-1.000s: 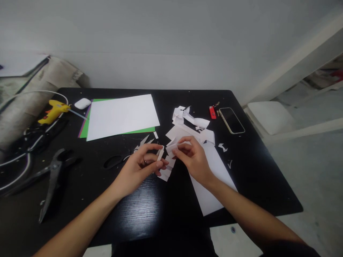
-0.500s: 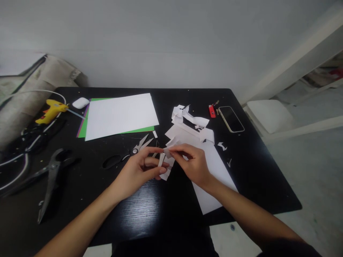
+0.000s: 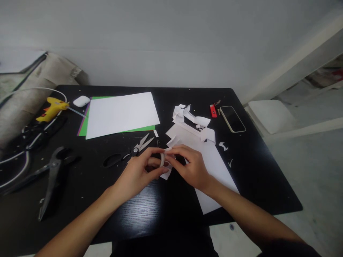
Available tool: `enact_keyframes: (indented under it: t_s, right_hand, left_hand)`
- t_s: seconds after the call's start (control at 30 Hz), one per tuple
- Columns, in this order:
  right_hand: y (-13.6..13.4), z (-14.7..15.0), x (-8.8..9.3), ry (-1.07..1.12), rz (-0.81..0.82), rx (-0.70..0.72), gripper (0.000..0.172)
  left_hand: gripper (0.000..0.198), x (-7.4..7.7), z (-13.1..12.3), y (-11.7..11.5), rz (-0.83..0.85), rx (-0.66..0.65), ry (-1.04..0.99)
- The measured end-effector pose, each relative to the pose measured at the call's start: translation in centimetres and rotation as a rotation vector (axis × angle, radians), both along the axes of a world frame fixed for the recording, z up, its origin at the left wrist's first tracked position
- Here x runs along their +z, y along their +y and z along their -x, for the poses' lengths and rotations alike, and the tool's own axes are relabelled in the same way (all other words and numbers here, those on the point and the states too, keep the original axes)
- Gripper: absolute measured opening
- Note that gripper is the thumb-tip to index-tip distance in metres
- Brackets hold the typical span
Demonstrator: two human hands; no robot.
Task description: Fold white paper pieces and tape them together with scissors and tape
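Observation:
Between both hands is a small white paper strip (image 3: 162, 160), now curled into a curve. My left hand (image 3: 140, 171) is closed around it, thumb and fingers at its ends. My right hand (image 3: 192, 166) pinches the upper right side of the paper, and its fingertips almost meet the left ones. Beneath the hands, a cut white paper piece (image 3: 166, 175) shows in part. A larger white sheet (image 3: 211, 178) lies under my right hand and wrist. Open scissors (image 3: 135, 150) rest just behind my left hand.
Crumpled paper scraps (image 3: 191, 116) lie behind the hands. A red lighter (image 3: 213, 111) and a phone (image 3: 232, 119) are at the right. Left are stacked sheets (image 3: 122, 115), a white case (image 3: 81, 101), a yellow glue gun (image 3: 53, 109) and pliers (image 3: 53, 169).
My right fingers have moved slightly left and closer to my left hand. The paper strip, flatter before, is now bent into a curve. The view has shifted very slightly.

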State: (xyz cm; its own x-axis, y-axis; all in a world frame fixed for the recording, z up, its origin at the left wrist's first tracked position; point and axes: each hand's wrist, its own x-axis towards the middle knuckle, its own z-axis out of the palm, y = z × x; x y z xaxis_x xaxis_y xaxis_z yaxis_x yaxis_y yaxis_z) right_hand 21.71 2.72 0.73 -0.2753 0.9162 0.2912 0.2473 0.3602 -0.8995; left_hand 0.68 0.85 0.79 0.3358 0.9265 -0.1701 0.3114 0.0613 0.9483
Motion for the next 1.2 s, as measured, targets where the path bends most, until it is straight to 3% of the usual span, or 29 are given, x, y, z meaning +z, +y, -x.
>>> enact_keyframes:
  t_s: [0.47,0.83,1.0,1.2]
  right_hand:
    - [-0.6,0.3,-0.1,-0.017,-0.118,-0.073,0.009]
    - [-0.6,0.3,-0.3,-0.039,-0.290,-0.115,0.010]
    - [-0.4,0.4,-0.3,-0.028,-0.218,-0.075,0.016]
    - [-0.4,0.4,-0.8,0.007,0.030,-0.130,0.009]
  left_hand:
    - [0.023,0.4,-0.8,-0.7,-0.103,0.144,0.031]
    - [0.021,0.7,-0.7,-0.5,-0.124,0.142,0.005]
    - [0.021,1.0,-0.4,-0.2,-0.145,0.155,0.055]
    - [0.019,1.6,0.0,0.1,-0.126,0.161,0.064]
